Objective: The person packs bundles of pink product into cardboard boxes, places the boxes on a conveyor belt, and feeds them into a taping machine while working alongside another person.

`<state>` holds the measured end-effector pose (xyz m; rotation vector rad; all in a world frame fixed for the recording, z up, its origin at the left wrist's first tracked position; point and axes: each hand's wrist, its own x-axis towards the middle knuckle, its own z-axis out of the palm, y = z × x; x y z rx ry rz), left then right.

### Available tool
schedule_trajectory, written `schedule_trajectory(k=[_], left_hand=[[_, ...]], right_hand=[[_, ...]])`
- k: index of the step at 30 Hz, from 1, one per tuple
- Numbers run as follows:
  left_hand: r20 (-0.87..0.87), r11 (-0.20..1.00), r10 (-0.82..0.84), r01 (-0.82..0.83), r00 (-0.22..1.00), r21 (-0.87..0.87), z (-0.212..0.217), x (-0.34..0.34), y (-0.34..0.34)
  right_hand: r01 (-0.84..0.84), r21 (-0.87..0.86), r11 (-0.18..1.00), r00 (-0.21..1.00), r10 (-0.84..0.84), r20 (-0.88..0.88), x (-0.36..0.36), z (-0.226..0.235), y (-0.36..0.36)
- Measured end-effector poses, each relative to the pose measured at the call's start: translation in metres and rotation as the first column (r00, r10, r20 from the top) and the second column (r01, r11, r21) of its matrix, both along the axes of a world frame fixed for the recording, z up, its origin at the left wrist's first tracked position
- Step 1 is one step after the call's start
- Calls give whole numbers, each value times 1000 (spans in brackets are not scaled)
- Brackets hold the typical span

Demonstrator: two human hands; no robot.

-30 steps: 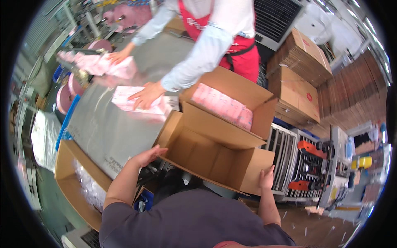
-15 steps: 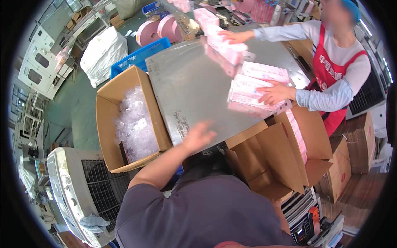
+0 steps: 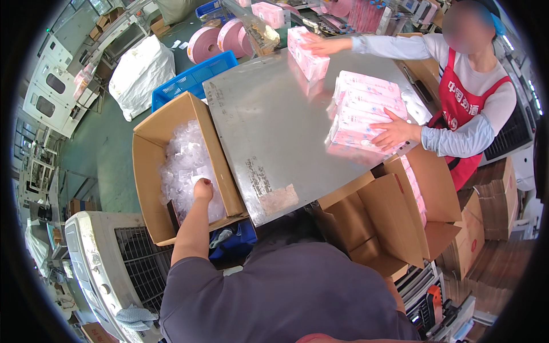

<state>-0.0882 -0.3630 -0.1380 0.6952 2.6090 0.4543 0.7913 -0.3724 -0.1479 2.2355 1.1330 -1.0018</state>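
My left hand (image 3: 203, 190) is down inside a cardboard box (image 3: 151, 171) at the left, its fingers curled among a heap of clear plastic pieces (image 3: 186, 151). A whitish piece lies at the fingertips; what the fingers grip is too small to make out. My right hand is out of sight; only a bit of that arm shows beside my body. Across the metal table (image 3: 246, 120), a co-worker in a red apron (image 3: 457, 94) has one hand on a single pink-and-white pack (image 3: 309, 57). The co-worker's other hand rests on a group of similar packs (image 3: 363, 106).
An open cardboard carton (image 3: 366, 228) stands at the table's near right edge, beside another carton (image 3: 426, 194) holding pink packs. A blue crate (image 3: 191, 80) and a white sack (image 3: 143, 74) are beyond the left box. Flattened cardboard (image 3: 492, 194) is stacked at right.
My left hand has moved left and down from above the table edge into the box of plastic pieces. The co-worker's packs have been drawn into a group, with one pack apart.
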Motion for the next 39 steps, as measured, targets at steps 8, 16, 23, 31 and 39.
schedule_trajectory(k=[8, 16, 23, 31, 39], left_hand=[[501, 939, 150, -281, 852, 197, 41, 1, -34], [138, 916, -389, 398, 911, -44, 55, 32, -27], [-132, 957, -279, 287, 951, 46, 29, 2, -33], [556, 849, 124, -378, 822, 368, 81, 10, -42], [585, 878, 116, -358, 803, 318, 84, 5, -32]], right_hand=[[-43, -41, 998, 999, 42, -3, 1, -6, 0], [-89, -78, 993, 996, 90, -1, 0, -3, 4], [-113, -87, 990, 994, 112, -7, 1, -2, 4], [-186, -109, 976, 982, 183, -39, 5, -10, 0], [-203, -100, 974, 977, 195, -83, -19, 16, 0]])
